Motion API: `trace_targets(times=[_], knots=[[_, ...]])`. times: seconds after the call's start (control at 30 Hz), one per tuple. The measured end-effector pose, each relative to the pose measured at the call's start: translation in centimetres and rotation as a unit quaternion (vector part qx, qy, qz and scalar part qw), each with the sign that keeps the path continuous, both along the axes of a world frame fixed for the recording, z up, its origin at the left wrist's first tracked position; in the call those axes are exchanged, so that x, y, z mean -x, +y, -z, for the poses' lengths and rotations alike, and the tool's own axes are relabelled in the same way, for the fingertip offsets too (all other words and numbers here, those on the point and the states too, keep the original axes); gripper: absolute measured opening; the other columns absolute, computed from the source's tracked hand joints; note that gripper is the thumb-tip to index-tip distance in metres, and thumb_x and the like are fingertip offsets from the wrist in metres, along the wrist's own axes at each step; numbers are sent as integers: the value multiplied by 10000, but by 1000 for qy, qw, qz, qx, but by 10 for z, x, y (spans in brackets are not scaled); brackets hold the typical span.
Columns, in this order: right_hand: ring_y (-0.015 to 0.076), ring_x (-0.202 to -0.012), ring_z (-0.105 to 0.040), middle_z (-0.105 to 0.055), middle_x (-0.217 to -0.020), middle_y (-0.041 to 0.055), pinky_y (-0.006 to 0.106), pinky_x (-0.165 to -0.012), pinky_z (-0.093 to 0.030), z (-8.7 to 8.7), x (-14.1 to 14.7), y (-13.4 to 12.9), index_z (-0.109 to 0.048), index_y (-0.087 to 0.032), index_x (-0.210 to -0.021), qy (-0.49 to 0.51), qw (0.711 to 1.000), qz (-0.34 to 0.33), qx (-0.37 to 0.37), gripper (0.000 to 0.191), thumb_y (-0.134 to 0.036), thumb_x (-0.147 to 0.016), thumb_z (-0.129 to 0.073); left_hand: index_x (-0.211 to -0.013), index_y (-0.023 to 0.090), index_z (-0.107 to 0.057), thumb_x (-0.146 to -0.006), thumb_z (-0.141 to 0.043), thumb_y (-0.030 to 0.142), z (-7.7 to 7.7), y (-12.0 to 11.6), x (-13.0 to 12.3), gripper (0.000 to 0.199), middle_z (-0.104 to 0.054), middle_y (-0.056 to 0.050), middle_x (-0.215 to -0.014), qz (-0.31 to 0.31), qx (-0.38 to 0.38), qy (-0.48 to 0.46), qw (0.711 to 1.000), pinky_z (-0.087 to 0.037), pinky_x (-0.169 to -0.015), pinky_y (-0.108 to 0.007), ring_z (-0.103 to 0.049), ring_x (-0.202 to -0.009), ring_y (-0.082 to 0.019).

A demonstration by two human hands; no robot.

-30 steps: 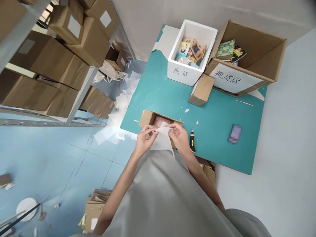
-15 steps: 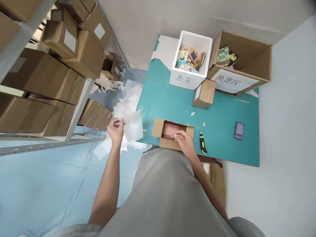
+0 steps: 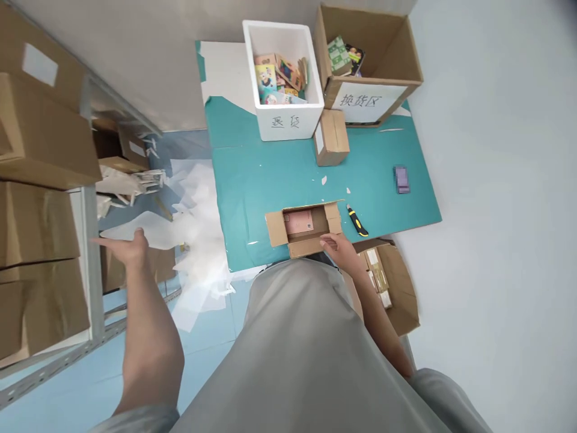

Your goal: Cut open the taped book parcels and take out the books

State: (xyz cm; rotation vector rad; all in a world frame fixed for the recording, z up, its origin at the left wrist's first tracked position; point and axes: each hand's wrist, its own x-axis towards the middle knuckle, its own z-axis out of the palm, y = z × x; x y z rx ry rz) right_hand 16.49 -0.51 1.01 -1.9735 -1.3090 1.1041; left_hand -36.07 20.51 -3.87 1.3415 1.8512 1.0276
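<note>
My left hand (image 3: pixel 128 248) is stretched out to the left over the floor, fingers extended and thumb apart. Just beyond it a thin white sheet (image 3: pixel 155 231) hangs in the air, seemingly free of the fingers. My right hand (image 3: pixel 341 251) is at the front right corner of an open cardboard box (image 3: pixel 300 248). Its fingers are loosely bent and apart, near or touching the front flap, with nothing seen in them. Inside the box, at the left, lies a flat pink item (image 3: pixel 298 222) with a small dark square mark.
On the green-topped table (image 3: pixel 238 180) are a utility knife (image 3: pixel 357 221), a small closed carton (image 3: pixel 332 141), a white foam bin (image 3: pixel 291 123), a large carton (image 3: pixel 372 102) and a blurred purple object (image 3: pixel 401 180). White sheets (image 3: pixel 202 240) litter the floor beside a shelf (image 3: pixel 97 270).
My left hand has swung left and its pinch has opened, the white sheet coming away. My right hand has drawn back from inside the box to its front corner. The view has shifted.
</note>
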Motion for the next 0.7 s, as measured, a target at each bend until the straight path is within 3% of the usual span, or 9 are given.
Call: trace_targets(times=[0.1, 0.17, 0.3, 0.37, 0.43, 0.57, 0.7], knots=[[300, -1173, -761, -799, -1278, 141, 487, -1065, -580, 7, 1, -4, -739, -195, -1270, -36, 999, -20, 31, 323, -355, -1023, -606, -1387, 194, -553, -874, -805, 497, 4, 8, -38, 648, -684, -124, -1351, -104, -52, 45, 992, -503, -1177, -520, -595, -1429, -307], [319, -1281, -717, -761, -1377, 156, 500, -1127, -544, 13, 1, 2, -722, -182, -1350, -58, 996, -51, 48, 371, -337, -1035, -602, -1418, 168, -564, -919, -780, 452, 2, 0, -90, 613, -681, -128, -1402, -76, -70, 45, 994, -549, -1126, -494, -645, -1354, -285], [318, -1467, -594, -646, -1551, 183, 476, -1233, -460, 25, 1, 30, -633, -155, -1517, -78, 988, -116, 67, 476, -277, -1064, -549, -1247, 166, -729, -1034, -635, 405, -21, -47, -230, 334, -784, -126, -1229, 142, -77, -36, 986, -592, -1051, -438, -748, -1158, -255], [329, -1474, -587, -598, -1595, 200, 475, -1235, -455, 30, 2, 48, -552, -145, -1599, -87, 984, -133, 86, 540, -238, -1068, -530, -1236, 210, -760, -1054, -608, 388, -30, -74, -293, 296, -797, -109, -1224, 255, -35, -60, 965, -598, -1038, -421, -757, -1145, -256], [353, -1444, -616, -544, -1631, 230, 478, -1219, -466, 30, 1, 62, -465, -141, -1665, -95, 979, -137, 115, 613, -195, -1058, -533, -1309, 226, -744, -1052, -591, 325, -28, -94, -337, 315, -790, -114, -1272, 356, 27, -50, 933, -612, -1001, -426, -764, -1136, -275], [415, -1492, -567, -293, -1764, 295, 501, -1218, -464, 20, -14, 67, -305, -126, -1741, -101, 974, -150, 137, 729, -222, -1063, -553, -1409, 163, -676, -1002, -600, 226, -1, -106, -371, 419, -709, -189, -1421, 429, 106, 57, 896, -549, -1116, -504, -682, -1323, -363], [430, -1623, -377, -151, -1822, 247, 567, -1250, -434, 12, -50, 51, -250, -150, -1759, -85, 981, -146, 93, 754, -322, -1081, -533, -1429, 105, -637, -985, -606, 221, 28, -92, -385, 460, -650, -248, -1472, 443, 158, 150, 869, -491, -1161, -501, -625, -1387, -392]])
